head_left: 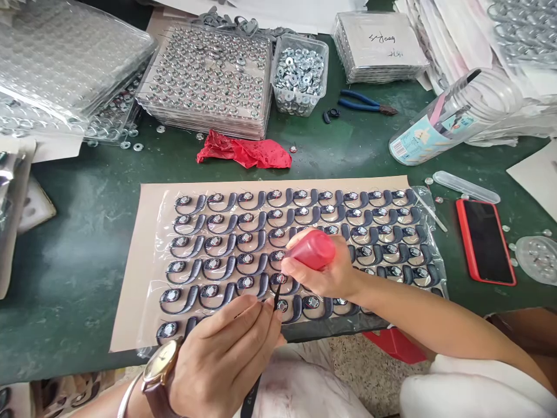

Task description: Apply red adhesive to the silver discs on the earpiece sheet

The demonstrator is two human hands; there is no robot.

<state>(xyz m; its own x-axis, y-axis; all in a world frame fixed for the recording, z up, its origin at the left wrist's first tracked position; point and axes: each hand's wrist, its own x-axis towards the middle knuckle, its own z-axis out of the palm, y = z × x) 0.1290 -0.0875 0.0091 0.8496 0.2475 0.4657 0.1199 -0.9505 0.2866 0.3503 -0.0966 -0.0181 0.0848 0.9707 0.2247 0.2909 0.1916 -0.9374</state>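
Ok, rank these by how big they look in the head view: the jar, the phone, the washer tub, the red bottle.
1. Jar
2. Phone and washer tub: too alike to rank
3. Red bottle, judged by its visible part

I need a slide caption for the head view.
Right hand holds red bottle, left hand a black tool, above curved dark parts.

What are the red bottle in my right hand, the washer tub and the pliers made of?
Red bottle: likely plastic, smooth and translucent. Washer tub: apparently clear, glossy plastic; washers show through. Pliers: probably metal, dull brownish head; blue handles look plastic-coated.
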